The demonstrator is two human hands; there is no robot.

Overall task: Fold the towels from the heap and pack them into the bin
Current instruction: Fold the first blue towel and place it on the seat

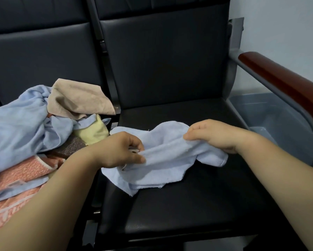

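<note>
As a crumpled pale blue towel (163, 160) lies across the middle of a black padded seat (197, 205), a person's 2 bare hands grasp it. The left hand (123, 149) pinches a raised fold at the towel's left side, fingers curled. The right hand (212, 135) clutches the same ridge farther right. On the neighbouring seat to the left sits the heap (25, 127) of unfolded towels in blue, beige, yellow and patterned orange, the left forearm crossing in front of it. At right, beyond the wooden armrest (279, 82), stands the grey bin (271, 115), lower than the seat.
</note>
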